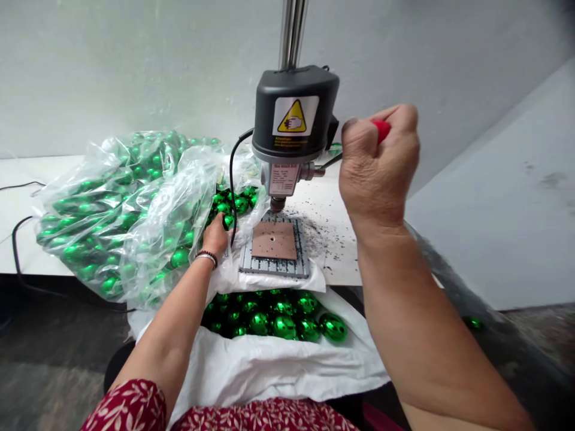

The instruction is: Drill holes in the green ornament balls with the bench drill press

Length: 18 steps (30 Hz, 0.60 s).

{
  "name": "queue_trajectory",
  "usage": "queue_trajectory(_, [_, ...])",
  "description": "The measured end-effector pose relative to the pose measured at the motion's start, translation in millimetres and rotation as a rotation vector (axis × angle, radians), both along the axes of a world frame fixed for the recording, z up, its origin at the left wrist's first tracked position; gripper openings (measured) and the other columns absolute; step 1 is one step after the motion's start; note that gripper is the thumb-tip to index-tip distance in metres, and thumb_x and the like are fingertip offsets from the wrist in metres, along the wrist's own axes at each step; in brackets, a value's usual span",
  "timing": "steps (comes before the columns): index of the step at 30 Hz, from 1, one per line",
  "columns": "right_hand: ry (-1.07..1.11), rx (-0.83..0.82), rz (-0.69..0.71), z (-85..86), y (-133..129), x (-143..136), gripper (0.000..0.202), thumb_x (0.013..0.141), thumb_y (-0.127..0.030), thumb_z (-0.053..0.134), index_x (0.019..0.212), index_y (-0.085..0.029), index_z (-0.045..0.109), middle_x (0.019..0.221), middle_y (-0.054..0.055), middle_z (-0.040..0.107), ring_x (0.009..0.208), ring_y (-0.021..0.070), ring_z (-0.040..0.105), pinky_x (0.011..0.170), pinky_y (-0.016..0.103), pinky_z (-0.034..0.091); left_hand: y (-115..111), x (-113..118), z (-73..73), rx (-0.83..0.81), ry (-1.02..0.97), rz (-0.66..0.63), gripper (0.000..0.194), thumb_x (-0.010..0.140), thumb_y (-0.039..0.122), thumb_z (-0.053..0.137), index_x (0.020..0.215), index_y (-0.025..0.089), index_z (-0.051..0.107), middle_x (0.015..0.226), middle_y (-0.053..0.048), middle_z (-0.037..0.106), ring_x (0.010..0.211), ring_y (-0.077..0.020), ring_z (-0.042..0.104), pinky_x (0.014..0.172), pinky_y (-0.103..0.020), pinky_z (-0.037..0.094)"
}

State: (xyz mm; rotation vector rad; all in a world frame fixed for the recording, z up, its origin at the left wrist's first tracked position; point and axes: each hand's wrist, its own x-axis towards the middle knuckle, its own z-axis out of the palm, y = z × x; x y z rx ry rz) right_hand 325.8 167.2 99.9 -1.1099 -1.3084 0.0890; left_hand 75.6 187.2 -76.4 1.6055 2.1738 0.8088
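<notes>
A white tabletop (18,248) spreads below and beyond the fingers of the person's left hand (216,234) and right hand (380,161). On it, a clear plastic bag (166,197) packed with shiny green balls (241,205) bulges around the left fingers and away to their left. The bench drill (291,114) stands between the two hands, its long axis upright, its nose pointing down. Nearer the person than the left fingers, a white sheet (287,371) carries more balls. Just right of the left fingers sits a grey base (247,266), a square brown plate (269,246) flat on it under the nose. A lever (332,160) slants up from the drill's side to the right fingers, clenched around its red grip (381,130). The left fingers reach among the balls at the bag's mouth; whether they grasp one cannot be told. Dark chips (317,233) lie scattered beyond the base, right of the left fingers.
</notes>
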Motion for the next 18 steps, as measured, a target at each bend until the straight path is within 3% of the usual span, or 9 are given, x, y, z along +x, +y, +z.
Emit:
queue_trajectory(4, [-0.051,-0.038,0.026,-4.0,3.2,4.2,0.033,0.096,-0.049,0.038,0.085,-0.018,0.036,0.076,-0.007,0.041,0.076,0.0032,0.048,0.085,0.026,0.045,-13.2,-2.3,12.3,0.233,-0.341,0.025,0.053,0.073,0.034,0.076,0.122,0.017,0.062,0.107,-0.01,0.071,0.098,-0.0251,0.067,0.087,-0.036,0.052])
queue_trajectory(9, [-0.107,0.05,0.019,-8.4,8.6,8.6,0.033,0.097,-0.05,0.037,0.085,-0.019,0.036,0.076,-0.007,0.04,0.073,0.0028,0.046,0.086,0.03,0.046,-42.6,2.5,38.5,0.153,-1.069,-0.261,0.053,0.077,0.046,0.072,0.121,0.019,0.059,0.094,-0.003,0.068,0.073,-0.013,0.066,0.066,-0.024,0.052])
queue_trajectory(13, [-0.072,0.021,0.033,-7.4,4.9,5.0,0.033,0.096,-0.049,0.039,0.084,-0.019,0.035,0.076,-0.007,0.038,0.071,0.0018,0.043,0.085,0.027,0.047,-53.7,21.4,45.7,-0.007,-1.204,-0.313,0.065,0.075,0.041,0.077,0.132,0.021,0.054,0.095,-0.003,0.071,0.07,-0.013,0.069,0.062,-0.022,0.053])
queue_trajectory(18, [-0.02,0.024,0.023,-5.4,-2.7,0.1,0.023,0.095,-0.038,0.044,0.083,-0.019,0.036,0.073,-0.007,0.035,0.065,0.0014,0.038,0.08,0.025,0.047,-51.3,46.0,41.4,-0.195,-1.213,-0.276,0.06,0.074,0.024,0.071,0.132,0.022,0.053,0.095,-0.002,0.069,0.074,-0.0147,0.071,0.062,-0.024,0.054])
